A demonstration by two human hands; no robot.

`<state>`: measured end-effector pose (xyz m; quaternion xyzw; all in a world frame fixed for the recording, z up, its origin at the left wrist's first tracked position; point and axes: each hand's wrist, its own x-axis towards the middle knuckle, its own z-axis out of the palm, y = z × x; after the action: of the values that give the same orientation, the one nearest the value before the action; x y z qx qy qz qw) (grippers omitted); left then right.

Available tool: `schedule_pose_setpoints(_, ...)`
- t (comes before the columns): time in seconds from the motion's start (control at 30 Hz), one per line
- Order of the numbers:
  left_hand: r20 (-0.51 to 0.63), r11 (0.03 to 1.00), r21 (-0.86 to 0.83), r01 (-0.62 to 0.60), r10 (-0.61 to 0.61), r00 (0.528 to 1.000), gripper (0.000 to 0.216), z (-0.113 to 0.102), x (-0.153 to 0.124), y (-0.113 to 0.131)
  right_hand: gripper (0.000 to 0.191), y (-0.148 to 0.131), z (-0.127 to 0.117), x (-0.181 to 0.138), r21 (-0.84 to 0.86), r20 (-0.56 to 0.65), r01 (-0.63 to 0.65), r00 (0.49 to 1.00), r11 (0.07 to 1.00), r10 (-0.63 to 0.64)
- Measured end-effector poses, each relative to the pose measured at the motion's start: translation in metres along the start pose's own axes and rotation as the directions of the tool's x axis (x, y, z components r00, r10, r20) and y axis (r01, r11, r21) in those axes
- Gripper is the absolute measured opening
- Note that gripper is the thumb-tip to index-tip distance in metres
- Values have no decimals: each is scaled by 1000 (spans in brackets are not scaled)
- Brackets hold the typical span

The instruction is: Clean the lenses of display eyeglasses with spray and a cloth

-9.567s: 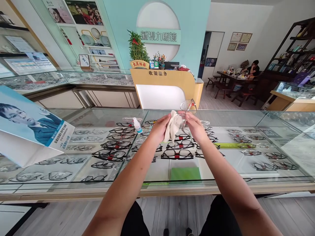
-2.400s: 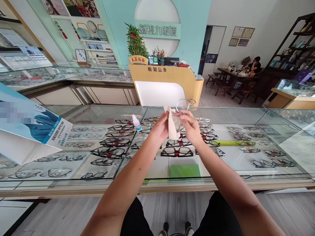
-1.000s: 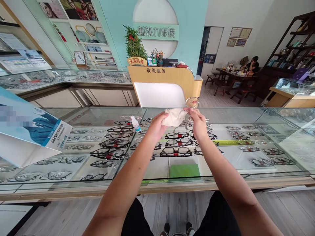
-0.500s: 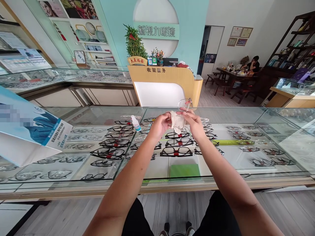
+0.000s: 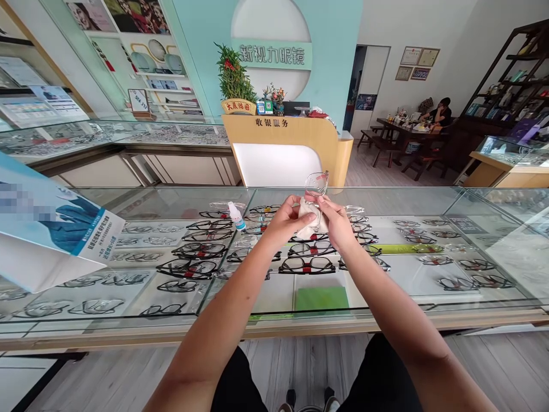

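Above the glass counter, both my hands are close together around a pair of thin-framed eyeglasses. One clear lens stands up above my fingers; the other is covered by a white cloth. My left hand is closed on the cloth, its thumb pressed against the front. With closed fingers, my right hand grips the eyeglasses frame from the right side. A small white and blue spray bottle stands on the counter, left of my left hand.
Rows of eyeglasses lie inside the glass display counter. A large blue and white box stands at the left. Beyond is a wooden cashier desk. A person sits at a dark table far right.
The eyeglasses have shifted slightly left and turned. My left hand has moved a little right, its thumb now over the cloth, which is bunched around the lower lens.
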<state>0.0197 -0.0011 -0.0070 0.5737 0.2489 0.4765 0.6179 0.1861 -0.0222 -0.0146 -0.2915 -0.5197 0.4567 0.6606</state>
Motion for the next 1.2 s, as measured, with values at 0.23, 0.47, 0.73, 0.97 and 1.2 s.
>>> schedule_pose_setpoints(0.23, 43, 997, 74, 31, -35, 998, 61, -3, 0, -3, 45, 0, -1, 0, 10, -2, 4, 1000, 1000, -4)
schedule_pose_setpoints(0.47, 42, 998, 57, 13, -15, 999, 62, -3, 1, -14, 46, -1, -1, -1, -10, 24, 12, 1000, 1000, -12)
schedule_pose_setpoints(0.73, 23, 1000, 10, 1, -2, 1000, 60, 1, -1, -6, 51, 0, -2, 0, -68, 20, 39, 999, 997, -37)
schedule_pose_setpoints(0.97, -15, 998, 63, 14, -13, 1000, 57, 4, -1, -5, 49, -1, -2, 0, -96, 70, 60, 996, 994, -53)
schedule_pose_setpoints(1.2, -171, 993, 14, -116, 117, 978, 58, 10, 3, -13, 58, -6, 0, -1, -185, 168, 119, 982, 976, -88)
